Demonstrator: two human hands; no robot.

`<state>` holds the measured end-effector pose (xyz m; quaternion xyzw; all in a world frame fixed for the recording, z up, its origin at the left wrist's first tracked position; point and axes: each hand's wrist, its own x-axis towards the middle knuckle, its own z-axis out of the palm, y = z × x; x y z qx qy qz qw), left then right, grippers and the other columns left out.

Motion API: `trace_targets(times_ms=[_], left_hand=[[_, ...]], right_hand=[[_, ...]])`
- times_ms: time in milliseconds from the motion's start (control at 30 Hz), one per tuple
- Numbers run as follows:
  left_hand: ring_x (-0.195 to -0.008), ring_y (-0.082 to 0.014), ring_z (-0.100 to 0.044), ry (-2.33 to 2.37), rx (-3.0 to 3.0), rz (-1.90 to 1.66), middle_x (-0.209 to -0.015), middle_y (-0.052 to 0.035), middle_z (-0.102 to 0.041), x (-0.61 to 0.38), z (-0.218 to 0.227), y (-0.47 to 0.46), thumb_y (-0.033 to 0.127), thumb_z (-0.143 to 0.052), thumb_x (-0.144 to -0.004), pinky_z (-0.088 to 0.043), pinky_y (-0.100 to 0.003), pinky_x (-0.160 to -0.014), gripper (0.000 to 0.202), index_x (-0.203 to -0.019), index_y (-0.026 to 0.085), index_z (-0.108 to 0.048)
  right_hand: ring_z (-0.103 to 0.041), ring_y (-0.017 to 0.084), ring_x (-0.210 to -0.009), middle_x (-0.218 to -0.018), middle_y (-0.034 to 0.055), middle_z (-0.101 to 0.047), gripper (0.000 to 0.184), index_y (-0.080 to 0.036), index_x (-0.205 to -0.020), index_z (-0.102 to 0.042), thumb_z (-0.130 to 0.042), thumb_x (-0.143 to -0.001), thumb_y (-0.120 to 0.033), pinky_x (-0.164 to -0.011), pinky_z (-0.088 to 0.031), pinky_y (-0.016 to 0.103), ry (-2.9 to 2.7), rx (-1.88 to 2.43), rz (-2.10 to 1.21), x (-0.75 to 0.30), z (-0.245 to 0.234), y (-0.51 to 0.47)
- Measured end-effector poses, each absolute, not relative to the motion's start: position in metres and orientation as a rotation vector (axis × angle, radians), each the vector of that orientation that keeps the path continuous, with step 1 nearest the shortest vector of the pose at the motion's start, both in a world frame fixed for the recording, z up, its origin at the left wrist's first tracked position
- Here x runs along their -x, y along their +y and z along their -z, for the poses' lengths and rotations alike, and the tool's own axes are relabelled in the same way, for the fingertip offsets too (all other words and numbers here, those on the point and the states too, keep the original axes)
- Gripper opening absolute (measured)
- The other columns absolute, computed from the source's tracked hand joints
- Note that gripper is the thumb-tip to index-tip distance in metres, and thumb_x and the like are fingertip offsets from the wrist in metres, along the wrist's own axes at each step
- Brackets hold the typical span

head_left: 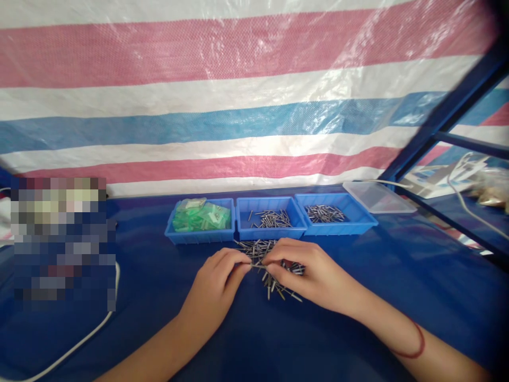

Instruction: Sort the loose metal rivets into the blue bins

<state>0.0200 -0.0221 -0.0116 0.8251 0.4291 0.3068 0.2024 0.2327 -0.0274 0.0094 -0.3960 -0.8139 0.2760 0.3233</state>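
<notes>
Between my two hands, just above a loose pile of metal rivets point(254, 247), is one thin rivet point(259, 266), held level. My left hand point(217, 281) pinches its left end between thumb and forefinger. At the other end, the thumb and forefinger of my right hand point(314, 268) are closed on it. Part of the pile is hidden behind my right hand. Beyond the pile stand three blue bins. More rivets lie in the middle bin point(274, 233) and the right bin point(338, 228), while the left bin point(201, 237) holds small green plastic packets point(202, 216).
The blue tabletop point(254, 339) meets a striped plastic sheet point(238, 69) at the back. A clear lid point(379, 197) lies beside the right bin. A white cable point(91, 331) curves along the left, near a blurred-out patch. A blue metal frame point(437, 122) rises at right.
</notes>
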Motion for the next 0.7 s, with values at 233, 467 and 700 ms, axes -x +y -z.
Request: trace_targets(times_ms=[233, 467, 700], left_hand=[[-0.075, -0.0161, -0.064, 1.236, -2.085, -0.895, -0.085, -0.0003, -0.069, -0.024, 0.010, -0.025, 0.026, -0.052, -0.090, -0.050, -0.027, -0.073, 0.012, -0.091, 0.021, -0.063], [-0.080, -0.0155, -0.062, 1.115, -2.102, -0.832, -0.088, -0.0010, -0.067, -0.025, 0.015, -0.024, 0.026, -0.054, -0.090, -0.048, -0.025, -0.074, 0.011, -0.093, 0.021, -0.064], [-0.072, -0.0138, -0.057, 1.146, -2.100, -0.875, -0.081, 0.0000, -0.062, -0.025, 0.014, -0.024, 0.026, -0.053, -0.091, -0.045, -0.023, -0.068, 0.010, -0.087, 0.020, -0.061]], right_hand=[[-0.055, 0.011, -0.062, -0.072, 0.0023, -0.063, 0.011, -0.019, -0.085, -0.068, -0.060, -0.085, -0.026, -0.058, -0.044, 0.024, -1.908, 1.032, -0.753, -0.226, -0.005, -0.030], [-0.052, 0.011, -0.060, -0.072, 0.0022, -0.062, 0.011, -0.019, -0.084, -0.066, -0.057, -0.086, -0.023, -0.054, -0.042, 0.024, -1.826, 1.059, -0.766, -0.220, 0.000, -0.033], [-0.050, 0.011, -0.059, -0.070, 0.0010, -0.058, 0.009, -0.019, -0.084, -0.065, -0.056, -0.084, -0.016, -0.054, -0.041, 0.023, -1.871, 1.093, -0.724, -0.221, 0.000, -0.032]])
